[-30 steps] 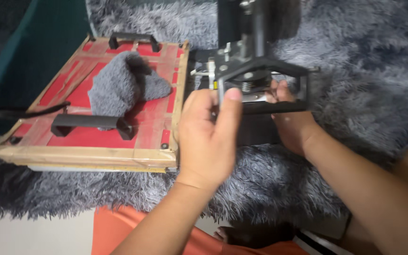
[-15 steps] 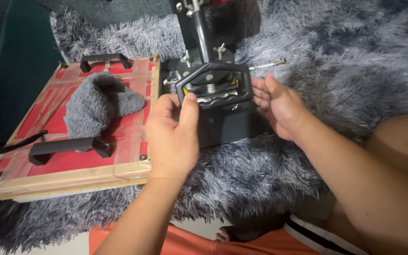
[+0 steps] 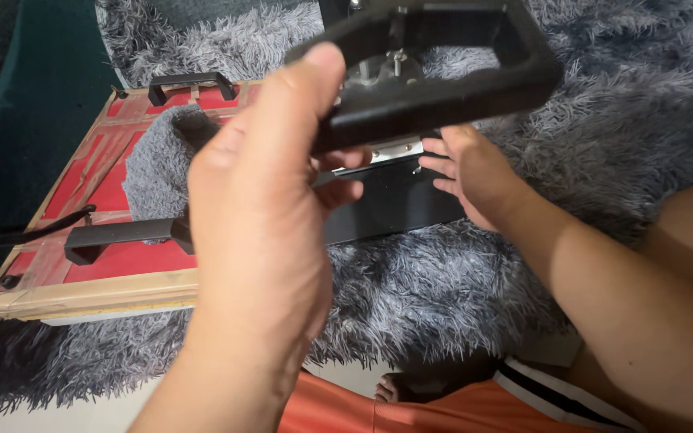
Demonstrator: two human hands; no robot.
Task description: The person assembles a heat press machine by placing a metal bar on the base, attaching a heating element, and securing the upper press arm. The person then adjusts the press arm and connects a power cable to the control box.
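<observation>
Left hand grips a matte black looped handle; right hand rests open-fingered against the black plate on shaggy grey rug.

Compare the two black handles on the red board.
The far handle is a short arched loop at the board's back edge, fully in view. The near handle is a longer, flatter bar toward the front, its right end hidden behind the left hand. A grey fuzzy cloth reaches the near handle, not the far one. Both are black.
</observation>
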